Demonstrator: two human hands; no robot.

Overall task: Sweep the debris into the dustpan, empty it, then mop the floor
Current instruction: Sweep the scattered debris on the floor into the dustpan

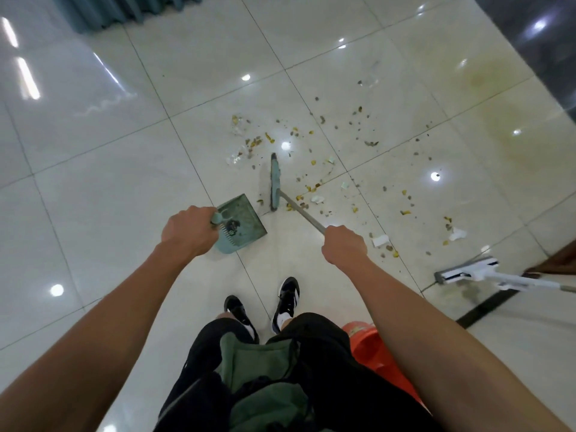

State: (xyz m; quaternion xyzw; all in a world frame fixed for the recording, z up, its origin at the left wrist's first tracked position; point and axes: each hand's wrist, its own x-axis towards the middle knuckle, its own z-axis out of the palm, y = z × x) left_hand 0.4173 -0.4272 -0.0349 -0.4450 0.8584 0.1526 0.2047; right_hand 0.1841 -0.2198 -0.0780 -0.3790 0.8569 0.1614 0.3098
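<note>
1. Down on the glossy tile floor (124, 169), the debris (311, 157) lies scattered ahead of the feet and out to the right: yellowish flakes, grey crumbs, a few white paper scraps. It looks light and loose, the kind of stuff that skitters on slick tile, so short, gentle strokes seem wiser than hard flicks.
2. Now the broom (275, 182): its teal head stands on the floor in the midst of the litter, long axis running away from the person, bristle line facing left toward the pan. The handle slants back and right into the right hand (344, 244), which is wrapped closed around the shaft. It looks stiff and light; that mid-shaft hold should give good control.
3. Just left of the broom head sits the dustpan (241, 219), mouth open away from the person and toward the broom, with a little dark debris already inside. The left hand (187, 233) is clenched on its upright handle, by the comb teeth. It looks like light plastic; it will likely need pressing down so crumbs don't slip under the lip.
4. Judging by the spread, sweeping is at an early stage; most of the litter is still on the floor.
5. Further out, a white flat mop (467, 271) lies at the right, untouched, head on the tile.
6. Close behind the right leg, an orange bucket (374, 347) peeks out, partly hidden.
</note>
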